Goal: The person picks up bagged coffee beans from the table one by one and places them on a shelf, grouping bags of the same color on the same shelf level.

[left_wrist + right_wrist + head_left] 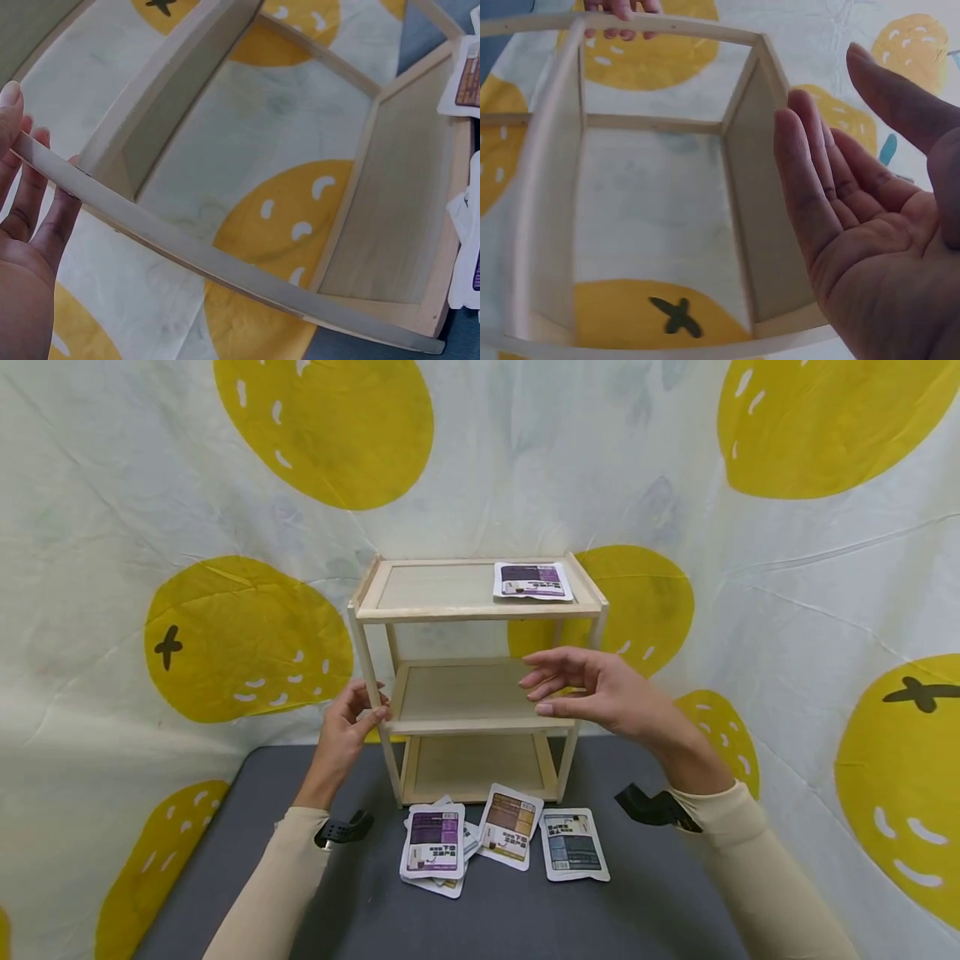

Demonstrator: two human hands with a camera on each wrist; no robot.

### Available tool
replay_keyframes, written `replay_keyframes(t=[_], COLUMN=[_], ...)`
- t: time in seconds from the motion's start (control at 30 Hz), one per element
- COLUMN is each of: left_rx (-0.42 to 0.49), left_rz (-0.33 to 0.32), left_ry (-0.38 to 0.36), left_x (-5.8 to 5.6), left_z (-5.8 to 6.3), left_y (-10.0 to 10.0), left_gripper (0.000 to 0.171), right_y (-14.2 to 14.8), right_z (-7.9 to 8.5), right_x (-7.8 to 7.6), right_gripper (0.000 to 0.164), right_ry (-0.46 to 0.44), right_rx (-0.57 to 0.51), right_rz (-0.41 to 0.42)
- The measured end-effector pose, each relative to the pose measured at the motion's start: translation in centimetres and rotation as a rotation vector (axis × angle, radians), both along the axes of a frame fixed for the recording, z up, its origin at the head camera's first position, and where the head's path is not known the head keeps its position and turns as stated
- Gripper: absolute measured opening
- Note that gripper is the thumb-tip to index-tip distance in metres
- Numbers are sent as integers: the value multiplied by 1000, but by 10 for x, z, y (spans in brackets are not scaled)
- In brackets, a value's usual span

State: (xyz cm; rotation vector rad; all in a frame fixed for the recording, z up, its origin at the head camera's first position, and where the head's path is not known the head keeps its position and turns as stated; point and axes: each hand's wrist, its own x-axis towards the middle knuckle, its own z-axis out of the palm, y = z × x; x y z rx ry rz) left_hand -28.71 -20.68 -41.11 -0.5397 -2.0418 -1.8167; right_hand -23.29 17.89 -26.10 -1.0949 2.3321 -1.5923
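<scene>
A light wooden three-tier shelf (pixel 465 727) stands on the grey table. My left hand (pixel 347 735) holds its left front post near the middle tier, thumb in front and fingers behind; the left wrist view shows the post (pixel 187 241) running between them. My right hand (pixel 600 693) hovers before the right side of the middle tier, fingers relaxed and thumb apart. In the right wrist view its palm (pixel 877 247) holds nothing. A purple-and-white packet (pixel 534 582) lies flat on the top tier, at the right.
Before the shelf lie a small pile of packets with a purple one (pixel 435 842) on top, a brown packet (pixel 512 825) and a blue-grey packet (pixel 574 845). A white cloth (pixel 465 460) printed with large yellow fruit hangs behind and at the sides.
</scene>
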Motion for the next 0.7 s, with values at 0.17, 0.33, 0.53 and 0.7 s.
replay_keyframes(t=[0.17, 0.33, 0.53, 0.7], left_rx=[13, 19, 14, 11], left_rz=[-14, -14, 6, 1], left_ry=[9, 30, 24, 21], left_x=[0, 0, -1, 0], left_z=[-1, -1, -1, 0], left_y=[1, 0, 0, 1], left_gripper=[33, 32, 30, 31], right_y=[-1, -10, -25, -39], right_z=[-23, -45, -78, -110], right_x=[1, 1, 0, -2], right_gripper=[61, 61, 60, 59], right_ry=[-53, -84, -131, -205], right_rx=[-50, -56, -79, -124], right_rz=[62, 84, 88, 120])
